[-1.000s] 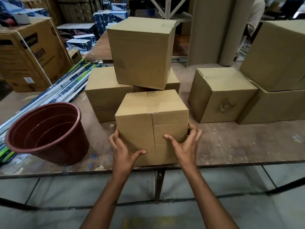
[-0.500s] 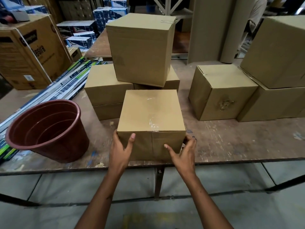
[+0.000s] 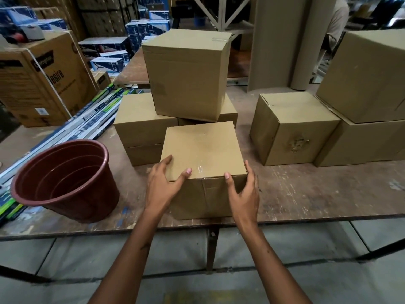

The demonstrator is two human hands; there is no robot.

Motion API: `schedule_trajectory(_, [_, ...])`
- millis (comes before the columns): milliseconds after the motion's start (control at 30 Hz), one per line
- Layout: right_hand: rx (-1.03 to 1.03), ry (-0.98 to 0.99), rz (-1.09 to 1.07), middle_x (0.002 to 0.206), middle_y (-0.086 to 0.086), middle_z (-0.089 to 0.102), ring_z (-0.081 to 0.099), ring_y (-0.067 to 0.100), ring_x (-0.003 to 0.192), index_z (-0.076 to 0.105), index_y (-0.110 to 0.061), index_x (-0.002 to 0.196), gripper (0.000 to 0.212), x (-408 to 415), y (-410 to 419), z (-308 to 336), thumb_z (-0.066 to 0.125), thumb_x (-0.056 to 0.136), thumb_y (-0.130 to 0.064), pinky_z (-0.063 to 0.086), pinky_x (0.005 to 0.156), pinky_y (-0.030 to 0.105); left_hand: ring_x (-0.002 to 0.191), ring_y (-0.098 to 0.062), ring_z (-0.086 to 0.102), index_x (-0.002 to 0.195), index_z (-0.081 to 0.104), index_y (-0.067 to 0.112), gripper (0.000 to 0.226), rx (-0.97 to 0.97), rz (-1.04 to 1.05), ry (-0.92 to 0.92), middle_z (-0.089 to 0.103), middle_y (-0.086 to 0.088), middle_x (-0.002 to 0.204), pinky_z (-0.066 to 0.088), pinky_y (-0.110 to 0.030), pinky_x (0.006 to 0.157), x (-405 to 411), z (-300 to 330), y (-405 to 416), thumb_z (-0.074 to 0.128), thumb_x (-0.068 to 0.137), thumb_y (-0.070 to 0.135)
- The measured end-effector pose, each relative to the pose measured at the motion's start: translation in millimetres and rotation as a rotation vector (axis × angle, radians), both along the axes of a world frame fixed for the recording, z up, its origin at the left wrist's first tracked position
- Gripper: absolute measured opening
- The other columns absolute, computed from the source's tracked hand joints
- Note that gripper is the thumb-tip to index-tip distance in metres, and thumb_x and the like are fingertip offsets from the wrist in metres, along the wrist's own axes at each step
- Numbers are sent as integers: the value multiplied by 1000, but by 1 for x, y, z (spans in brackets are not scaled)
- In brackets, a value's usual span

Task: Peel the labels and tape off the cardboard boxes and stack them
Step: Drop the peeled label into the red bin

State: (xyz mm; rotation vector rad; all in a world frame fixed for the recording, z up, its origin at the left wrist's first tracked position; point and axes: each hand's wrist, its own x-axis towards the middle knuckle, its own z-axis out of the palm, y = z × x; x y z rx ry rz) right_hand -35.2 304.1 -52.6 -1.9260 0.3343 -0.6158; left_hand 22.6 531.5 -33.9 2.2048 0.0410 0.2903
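Fingers spread, L hand & R hand gripping box corners

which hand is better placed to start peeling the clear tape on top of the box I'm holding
Probably the left hand: its thumb lies on the box top beside the shiny tape. The right hand grips the side.

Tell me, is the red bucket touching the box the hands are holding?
Apart. The head view shows a strip of bare table between the red bucket and the box held by the left hand.
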Motion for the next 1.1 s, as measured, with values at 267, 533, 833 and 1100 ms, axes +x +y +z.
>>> schedule_trajectory(267, [-386, -150, -84, 160, -11, 50, 46, 12, 144, 48, -33, 158, 81, 11, 28, 48, 61, 92, -77, 21, 108, 37, 151, -26, 37, 166, 38, 37, 81, -70, -13, 53, 31, -4, 164, 34, -39, 115, -23, -25, 3, 31, 99, 82])
schedule_trajectory(533, [-610, -226, 61, 157, -8, 53, 51, 16, 138, 50, -32, 159, 81, 18, 56, 45, 65, 93, -77, 27, 97, 36, 163, -15, 20, 166, 33, 41, 67, 65, -67, 4, 31, 5, 173, 14, -58, 131, -31, -19, 15, 15, 109, 71])
schedule_trajectory(833, [-569, -226, 182, 167, -13, 43, 37, 10, 153, 39, -34, 164, 53, 9, 70, 24, 41, 114, -52, 27, 108, 35, 153, -15, 43, 157, 54, 18, 46, 84, -403, -435, 45, 0, 166, 39, -35, 124, -42, 44, 4, 46, 111, 18])
schedule_trajectory(1100, [-554, -180, 75, 153, -9, 61, 50, 12, 147, 62, -27, 150, 42, 10, 37, 6, 43, 115, -40, 33, 109, 46, 147, -17, 52, 142, 66, 18, 40, 84, -256, -466, 53, -3, 158, 44, -26, 118, -44, 30, 16, 71, 103, 24])
